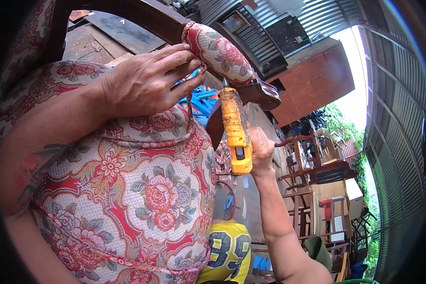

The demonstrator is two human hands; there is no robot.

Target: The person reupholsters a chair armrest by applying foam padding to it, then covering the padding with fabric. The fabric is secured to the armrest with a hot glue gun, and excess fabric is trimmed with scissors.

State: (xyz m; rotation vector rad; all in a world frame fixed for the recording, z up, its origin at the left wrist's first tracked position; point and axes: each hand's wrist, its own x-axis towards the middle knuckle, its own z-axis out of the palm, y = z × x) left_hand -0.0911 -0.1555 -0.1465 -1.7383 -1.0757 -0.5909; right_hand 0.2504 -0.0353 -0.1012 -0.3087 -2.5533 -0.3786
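Observation:
My right hand (pixel 261 147) is wrapped around the handle of a yellow hot glue gun (pixel 232 118). The gun's nozzle points up at the lower edge of a floral padded armrest (pixel 221 54) on a dark wooden chair frame (pixel 266 94). At the near end of that pad, my left hand (pixel 151 81) pinches a thin braided trim cord (pixel 190 106), whose loose end hangs below the fingers. Brown smears cover the gun's barrel. Under my left forearm bulges the chair's upholstered seat (pixel 161 199), in red and cream flower fabric.
Blue strips (pixel 204 102) lie behind the armrest. Stacked wooden chair frames (pixel 312 161) stand at the right, near a brown cabinet (pixel 317 78). A dark board (pixel 123 31) lies at upper left. Yellow shorts (pixel 229 251) with numerals show below the seat.

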